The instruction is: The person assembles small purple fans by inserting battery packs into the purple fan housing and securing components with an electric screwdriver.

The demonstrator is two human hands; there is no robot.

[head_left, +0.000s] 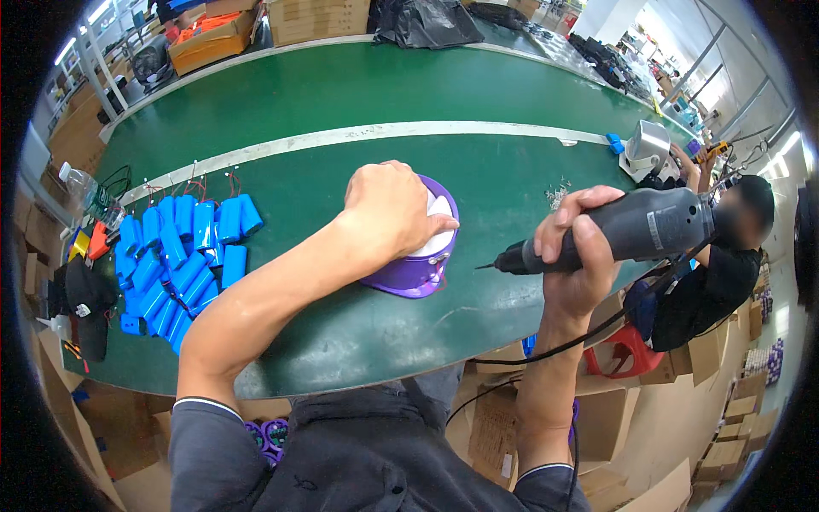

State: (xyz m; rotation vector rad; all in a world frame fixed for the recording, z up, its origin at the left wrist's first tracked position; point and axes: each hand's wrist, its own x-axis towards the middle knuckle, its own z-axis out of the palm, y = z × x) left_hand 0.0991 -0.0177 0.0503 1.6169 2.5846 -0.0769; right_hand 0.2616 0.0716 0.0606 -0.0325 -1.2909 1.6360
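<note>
My left hand (384, 209) is closed over a round purple housing (415, 280) with a white inner part, which rests on the green table. Its thumb lies across the white part, and the other fingers are mostly hidden behind the hand. In my right hand (580, 247) is a dark grey electric screwdriver (644, 224) with a cable. The screwdriver is nearly level, and its thin bit points left toward the housing without touching it. Beyond the screwdriver's front end lies a small pile of screws (558, 193).
Many blue wrapped battery packs (183, 256) with thin wires are heaped on the left. Near them are a clear bottle (90, 194) and a black cap (81, 299). A silver-faced lamp-like unit (648, 145) stands at the far right, beside a co-worker (712, 290). Boxes (614, 418) stand below the table edge.
</note>
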